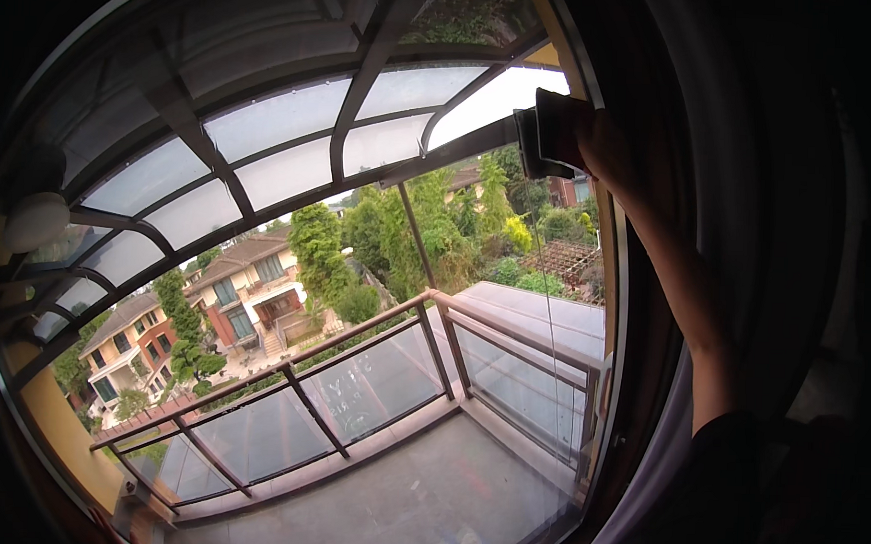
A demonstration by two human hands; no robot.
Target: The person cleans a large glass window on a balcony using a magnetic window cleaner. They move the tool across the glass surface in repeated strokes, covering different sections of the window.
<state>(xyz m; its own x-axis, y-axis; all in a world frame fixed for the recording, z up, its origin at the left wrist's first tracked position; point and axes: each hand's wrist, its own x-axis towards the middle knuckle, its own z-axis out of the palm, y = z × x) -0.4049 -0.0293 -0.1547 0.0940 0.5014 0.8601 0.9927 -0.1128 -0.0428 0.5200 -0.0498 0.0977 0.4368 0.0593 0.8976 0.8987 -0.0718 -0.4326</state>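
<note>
My right hand (604, 145) is raised at the upper right and grips a dark, flat object (561, 131), which lies against the window glass (480, 223) near its frame. A second dark shape beside it looks like its reflection. The object's exact kind is too dark to tell. At the bottom left edge, a small reddish shape may be part of my left hand or its reflection; the left hand is not plainly in view.
The window frame (622, 278) curves down the right side, with a pale curtain (655, 467) next to it. Beyond the glass are a balcony railing (288, 367) with glass panels, a concrete floor (399, 497), a curved glazed canopy (290, 116), houses and trees.
</note>
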